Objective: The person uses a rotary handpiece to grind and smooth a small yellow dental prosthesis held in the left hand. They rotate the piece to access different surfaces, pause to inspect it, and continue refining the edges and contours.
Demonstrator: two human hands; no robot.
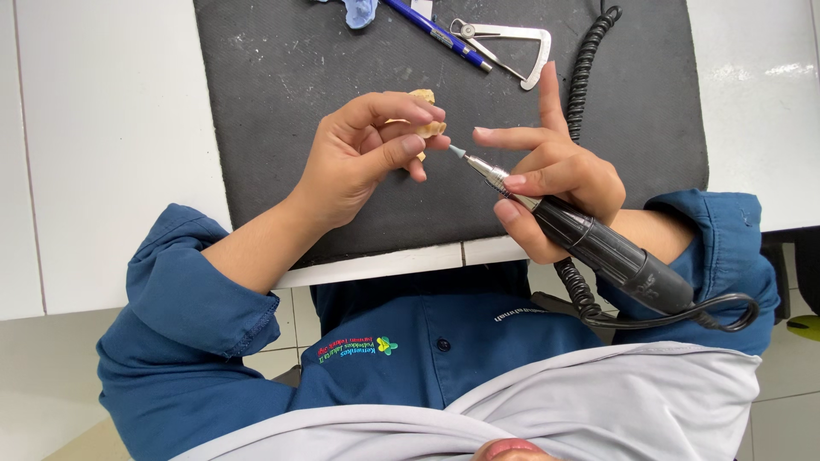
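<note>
White tabletop (102,128), dark grey mat (273,94) laid on it. Left hand (359,162) hangs over the mat, fingertips pinching a small tan dental cast (424,128). Just right of the cast is the pale pointed tip of a black rotary handpiece (598,243); contact can't be told. Right hand (559,175) grips it pen-style, index finger straight. At the mat's far edge: blue pen (436,30), metal caliper (508,47), coiled cable (585,68).

The left hand (367,158) is in the middle of the frame. Its fingers are curled, and its thumb and fingertips are pinched together. The right hand (559,183) is just to the right, closed in a pen grip, with one finger sticking straight up. Both wrists bend inward.
</note>
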